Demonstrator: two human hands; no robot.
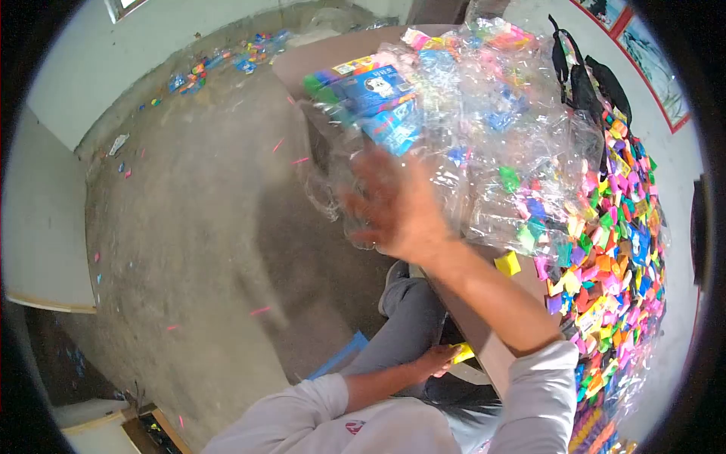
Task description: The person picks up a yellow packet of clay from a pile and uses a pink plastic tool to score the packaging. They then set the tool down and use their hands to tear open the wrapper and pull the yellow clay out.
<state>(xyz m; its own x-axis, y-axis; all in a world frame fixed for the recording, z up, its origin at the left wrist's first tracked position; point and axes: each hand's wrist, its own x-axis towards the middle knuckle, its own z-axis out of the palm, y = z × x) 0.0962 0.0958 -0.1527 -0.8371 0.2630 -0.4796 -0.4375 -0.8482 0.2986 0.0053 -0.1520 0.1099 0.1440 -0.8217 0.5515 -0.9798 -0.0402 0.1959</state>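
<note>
My right hand (397, 204) is raised over the near left side of the table, its fingers spread and smeared by motion. Beneath and beyond it lie clear plastic bags (507, 129) in a crumpled heap. Just past the fingertips is a blue printed packet (378, 85) with a white cartoon figure. Low by my thigh, my left hand (437, 361) is closed round a small yellow packet (463, 352). Another yellow piece (507, 263) rests on the table, right of my right forearm.
A large pile of small colourful packets (605, 280) runs down the right side. Black straps (582, 83) lie at the back right. Bits of coloured litter (200, 72) are scattered on the concrete floor (174, 204) along the wall. My legs are beside the table edge (488, 344).
</note>
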